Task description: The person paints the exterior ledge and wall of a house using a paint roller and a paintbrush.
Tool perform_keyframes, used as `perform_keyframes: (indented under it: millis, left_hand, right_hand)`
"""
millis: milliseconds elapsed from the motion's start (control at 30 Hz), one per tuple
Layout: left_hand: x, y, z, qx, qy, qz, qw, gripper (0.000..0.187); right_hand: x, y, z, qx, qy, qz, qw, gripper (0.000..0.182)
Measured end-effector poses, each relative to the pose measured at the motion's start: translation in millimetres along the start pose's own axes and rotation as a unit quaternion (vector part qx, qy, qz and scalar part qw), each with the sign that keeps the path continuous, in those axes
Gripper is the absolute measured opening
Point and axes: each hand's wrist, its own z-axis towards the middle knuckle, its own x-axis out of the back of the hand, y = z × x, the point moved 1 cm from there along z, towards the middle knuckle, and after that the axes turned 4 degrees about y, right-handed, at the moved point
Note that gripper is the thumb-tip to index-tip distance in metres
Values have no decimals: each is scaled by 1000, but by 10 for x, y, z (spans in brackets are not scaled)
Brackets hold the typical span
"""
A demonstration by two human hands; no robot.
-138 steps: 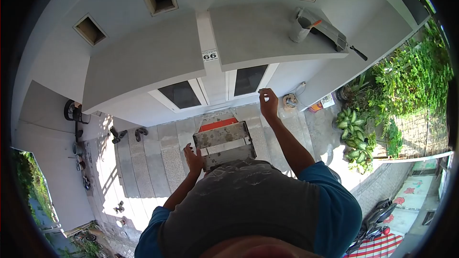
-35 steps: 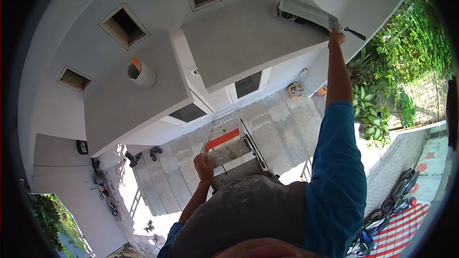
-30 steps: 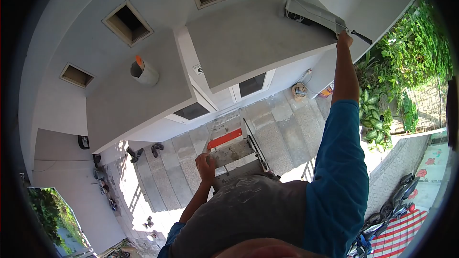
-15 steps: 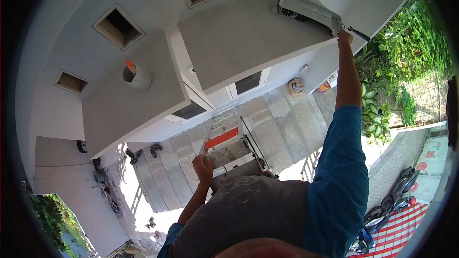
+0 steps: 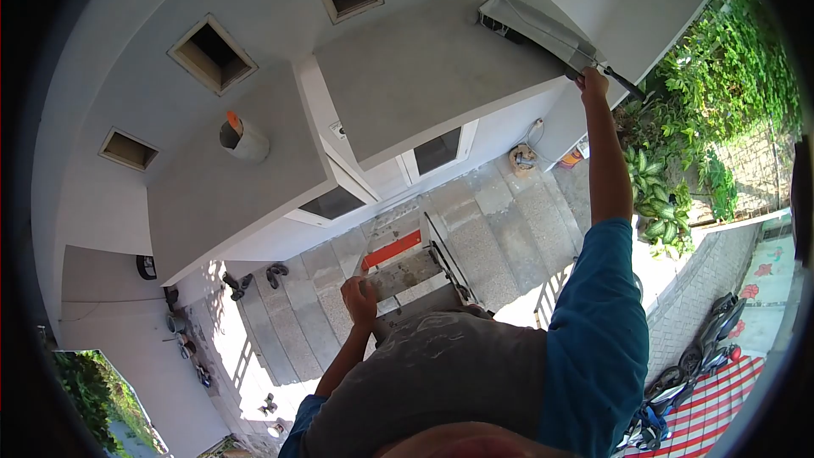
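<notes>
Stretched far out to the upper right, my right hand [image 5: 593, 85] is closed at the near end of a long whitish trough-like object [image 5: 543, 24]. A thin wire runs along this object, its underside looks dark, and a black handle [image 5: 625, 81] sticks out beside my fingers. The object overlaps the right end of a grey concrete ledge [image 5: 441, 76]. Low in front of my body, my left hand [image 5: 359, 301] is curled on the upper edge of a stepladder [image 5: 411, 276], which has a red-orange strip [image 5: 392, 248].
On the left ledge [image 5: 212, 195] stands a whitish bucket [image 5: 244, 140] with an orange-tipped tool [image 5: 234, 120]. Square openings [image 5: 214, 53] pierce the wall. Far below lie the tiled floor [image 5: 509, 220], a brown container [image 5: 522, 159] and shoes [image 5: 277, 275]. Plants [image 5: 721, 76] grow at right.
My right hand has drawn slightly left and downward, and the long whitish object has shifted left with it. My left hand stays on the stepladder.
</notes>
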Motion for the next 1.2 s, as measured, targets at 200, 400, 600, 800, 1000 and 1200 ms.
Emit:
perform_keyframes:
  millis: [200, 400, 600, 800, 1000, 1200]
  left_hand:
    - [8, -12, 6, -15, 2, -6, 1000, 23]
    - [7, -1, 12, -9, 1, -10, 1000, 24]
    - [1, -9, -3, -6, 1, -10, 1000, 24]
    - [-16, -7, 14, 2, 11, -8, 1000, 24]
    - [-11, -18, -28, 13, 11, -9, 1000, 23]
    - [-37, -35, -23, 8, 9, -11, 1000, 22]
  right_hand:
    - [91, 126, -24, -54, -86, 83, 991, 8]
    - [34, 105, -281, -74, -113, 70, 988, 12]
    - [-164, 204, -704, -70, -96, 80, 990, 13]
    - [-397, 345, -962, -87, -70, 120, 986, 15]
    - [-565, 405, -1081, -71, -58, 129, 987, 10]
    - [-677, 412, -1062, -76, -79, 145, 983, 12]
